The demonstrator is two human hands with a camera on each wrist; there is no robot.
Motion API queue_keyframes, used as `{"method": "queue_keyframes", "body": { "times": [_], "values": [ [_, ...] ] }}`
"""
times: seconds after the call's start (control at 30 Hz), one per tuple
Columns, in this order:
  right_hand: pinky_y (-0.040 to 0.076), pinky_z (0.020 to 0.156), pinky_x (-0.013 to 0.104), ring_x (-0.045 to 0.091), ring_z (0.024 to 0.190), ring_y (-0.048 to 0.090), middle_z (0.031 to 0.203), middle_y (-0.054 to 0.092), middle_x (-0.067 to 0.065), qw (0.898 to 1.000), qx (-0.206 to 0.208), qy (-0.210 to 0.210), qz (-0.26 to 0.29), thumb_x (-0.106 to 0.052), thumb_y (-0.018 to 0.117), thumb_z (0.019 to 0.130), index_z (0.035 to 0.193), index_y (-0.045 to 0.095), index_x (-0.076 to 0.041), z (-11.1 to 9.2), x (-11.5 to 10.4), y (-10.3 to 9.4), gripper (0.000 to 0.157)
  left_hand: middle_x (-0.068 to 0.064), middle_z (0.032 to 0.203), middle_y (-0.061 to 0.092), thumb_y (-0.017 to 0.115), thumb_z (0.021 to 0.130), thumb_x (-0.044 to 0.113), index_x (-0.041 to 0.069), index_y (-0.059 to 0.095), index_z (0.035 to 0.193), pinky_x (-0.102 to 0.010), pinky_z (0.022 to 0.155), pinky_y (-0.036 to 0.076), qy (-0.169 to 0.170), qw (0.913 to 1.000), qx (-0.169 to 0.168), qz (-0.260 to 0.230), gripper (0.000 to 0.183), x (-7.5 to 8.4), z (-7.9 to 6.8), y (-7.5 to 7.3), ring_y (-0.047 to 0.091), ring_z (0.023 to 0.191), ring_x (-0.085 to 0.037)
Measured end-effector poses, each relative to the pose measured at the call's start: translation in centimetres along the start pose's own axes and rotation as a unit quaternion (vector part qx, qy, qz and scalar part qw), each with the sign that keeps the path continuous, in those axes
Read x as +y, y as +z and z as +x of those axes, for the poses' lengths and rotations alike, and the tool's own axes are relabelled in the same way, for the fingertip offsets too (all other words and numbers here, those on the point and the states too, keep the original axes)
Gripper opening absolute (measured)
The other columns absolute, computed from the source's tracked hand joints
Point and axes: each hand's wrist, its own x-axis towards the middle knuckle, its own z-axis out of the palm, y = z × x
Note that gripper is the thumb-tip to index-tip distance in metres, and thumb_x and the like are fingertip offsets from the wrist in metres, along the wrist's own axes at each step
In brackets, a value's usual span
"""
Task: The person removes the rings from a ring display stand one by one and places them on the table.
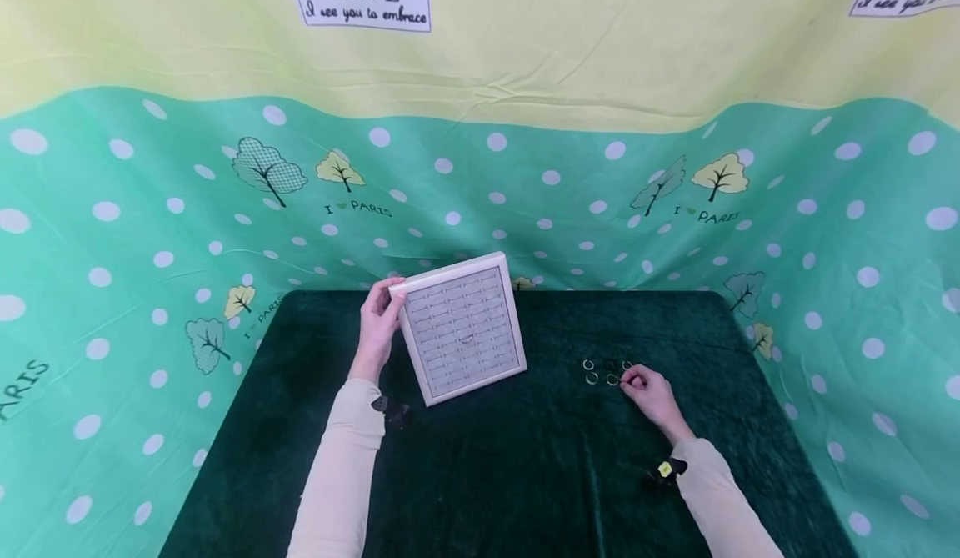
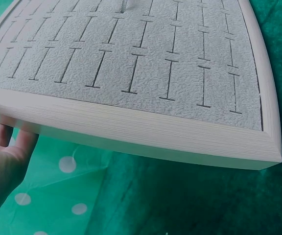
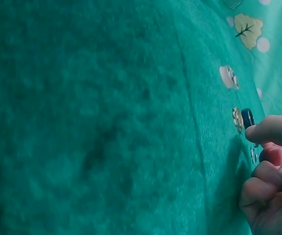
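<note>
My left hand (image 1: 378, 320) grips the upper left corner of a pale-framed ring display tray (image 1: 512, 316), tilted above the table. Its grey slotted pad (image 2: 116, 73) carries one ring (image 1: 467, 339) near the middle. On the dark green cloth my right hand (image 1: 651, 391) has its fingertips right beside a small group of rings. A gold-toned ring (image 3: 237, 120) and a black ring (image 3: 247, 119) stand close together by a fingertip in the right wrist view. Silver rings (image 1: 592, 379) lie to their left. I cannot tell whether anything is between the right fingertips.
A dark green velvet cloth (image 1: 510, 475) covers the table. Behind and at both sides hangs a green and yellow curtain (image 1: 450, 191) with white dots and printed trees. Dark wrist cameras (image 1: 663, 470) sit on both forearms.
</note>
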Motion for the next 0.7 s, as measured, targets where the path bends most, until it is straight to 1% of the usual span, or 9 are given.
{"method": "queue_keyframes", "body": {
  "times": [0.17,0.3,0.43,0.7],
  "values": [
    [0.038,0.061,0.029,0.015,0.063,0.047,0.073,0.051,0.004,1.0,0.004,0.014,-0.012,-0.003,0.061,0.092,0.1,0.061,0.002,-0.05,0.54,-0.27,0.01,-0.016,0.135,0.049,0.053,0.1,0.013,-0.004,0.045,0.132,-0.035,0.078,0.05,0.0,1.0,0.001,0.001,0.036,0.03,-0.01,0.04,0.055,0.099,-0.02],
    [0.039,0.062,0.03,0.018,0.065,0.049,0.075,0.053,0.006,1.0,-0.003,0.026,-0.006,-0.004,0.06,0.093,0.102,0.061,0.003,-0.05,0.82,-0.46,0.011,-0.016,0.136,0.049,0.053,0.1,0.013,-0.003,0.046,0.132,-0.036,0.078,0.05,-0.002,1.0,0.002,0.003,0.036,-0.01,0.03,0.02,0.055,0.099,-0.02],
    [0.039,0.062,0.031,0.019,0.067,0.05,0.077,0.054,0.007,1.0,-0.012,0.028,-0.004,-0.005,0.059,0.093,0.103,0.06,0.003,0.01,0.93,-0.6,0.012,-0.014,0.137,0.048,0.054,0.1,0.015,-0.002,0.046,0.132,-0.037,0.079,0.05,-0.006,1.0,0.003,0.004,0.037,-0.05,0.08,-0.01,0.056,0.1,-0.021],
    [0.041,0.065,0.034,0.02,0.071,0.052,0.079,0.057,0.008,0.999,-0.016,0.028,-0.021,-0.004,0.061,0.092,0.101,0.061,0.003,0.1,0.95,-0.86,0.012,-0.012,0.133,0.051,0.054,0.1,0.015,-0.001,0.047,0.132,-0.037,0.079,0.05,-0.005,1.0,0.002,0.005,0.036,-0.09,0.1,0.02,0.056,0.099,-0.021]
  ]
}}
